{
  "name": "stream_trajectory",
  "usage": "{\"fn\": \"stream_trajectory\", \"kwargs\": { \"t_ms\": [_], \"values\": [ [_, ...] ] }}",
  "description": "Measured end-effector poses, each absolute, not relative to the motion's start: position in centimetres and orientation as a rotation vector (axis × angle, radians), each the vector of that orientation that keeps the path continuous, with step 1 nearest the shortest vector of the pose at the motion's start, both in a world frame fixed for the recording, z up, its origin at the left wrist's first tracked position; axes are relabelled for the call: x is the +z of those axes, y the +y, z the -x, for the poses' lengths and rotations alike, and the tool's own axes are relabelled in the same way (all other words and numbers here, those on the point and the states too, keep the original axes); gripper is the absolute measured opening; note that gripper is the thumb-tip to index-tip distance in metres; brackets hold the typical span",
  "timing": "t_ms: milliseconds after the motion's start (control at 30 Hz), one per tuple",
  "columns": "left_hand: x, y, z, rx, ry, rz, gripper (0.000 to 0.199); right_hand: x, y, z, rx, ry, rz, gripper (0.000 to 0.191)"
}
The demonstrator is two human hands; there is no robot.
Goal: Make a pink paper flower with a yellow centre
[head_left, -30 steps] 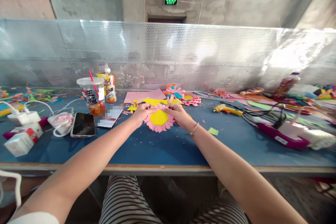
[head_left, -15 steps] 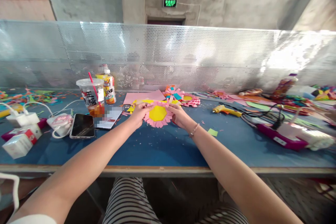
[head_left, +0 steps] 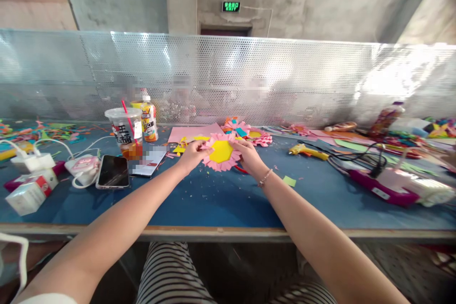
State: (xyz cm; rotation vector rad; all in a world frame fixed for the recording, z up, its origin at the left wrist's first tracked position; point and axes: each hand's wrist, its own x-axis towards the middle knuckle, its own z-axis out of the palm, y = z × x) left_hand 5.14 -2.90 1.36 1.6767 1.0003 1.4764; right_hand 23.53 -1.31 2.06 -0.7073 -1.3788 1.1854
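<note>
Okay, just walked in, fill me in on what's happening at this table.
A person holds a paper flower, pink petals around a yellow center, between both hands: the left hand grips one side, the right hand the other. It is held over the blue table. More pink paper flowers lie behind it. A yellow glue gun lies to the right, and a phone to the left.

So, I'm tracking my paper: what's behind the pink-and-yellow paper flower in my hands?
A pink paper sheet and yellow paper show beyond the paper flower; the flower itself covers whatever lies directly behind.
</note>
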Motion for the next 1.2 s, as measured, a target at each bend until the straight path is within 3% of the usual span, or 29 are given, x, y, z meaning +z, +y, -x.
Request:
{"fn": "stream_trajectory", "kwargs": {
  "t_ms": [200,467,933,1200],
  "values": [
    [1.1,-2.6,-5.0,1.385,1.014,-1.643,0.025,2.3,-1.4,-23.5,1.244,-1.314,0.729,0.030],
    [1.4,-2.4,-4.8,1.511,0.982,-1.335,0.030,2.6,-2.0,-23.3,1.424,-1.250,0.680,0.031],
    [1.8,-3.4,-5.4,1.315,0.886,-1.324,0.043,2.0,-1.1,-23.3,1.155,-1.384,0.743,0.030],
    [1.4,-2.9,-5.3,1.424,0.852,-1.565,0.035,2.3,-1.5,-23.2,1.204,-1.396,0.732,0.026]
  ]
}}
